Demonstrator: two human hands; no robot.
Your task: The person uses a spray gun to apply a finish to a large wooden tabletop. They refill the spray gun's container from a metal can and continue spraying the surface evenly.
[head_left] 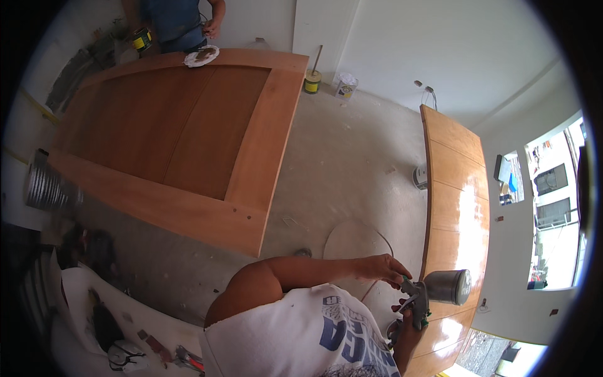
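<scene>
Both my hands are at a grey metal spray gun (414, 294) with a cylindrical metal cup (447, 287) that points to the right. My left hand (384, 269) reaches across and pinches the gun's far end, near a small green part. Nearer to me, my right hand (409, 328) is wrapped around the gun's body and handle; some of its fingers are hidden behind the gun. The cup appears just over the edge of a glossy, varnished wooden door panel (457, 188) on the right; whether they touch I cannot tell.
A matte wooden door (251, 157) lies raised at the left. Behind it a person (176, 25) holds a can (142, 39); a brown-smeared white plate (202, 56) rests on its far edge. Pails (312, 81) stand by the wall. A hose (386, 242) curves over the floor.
</scene>
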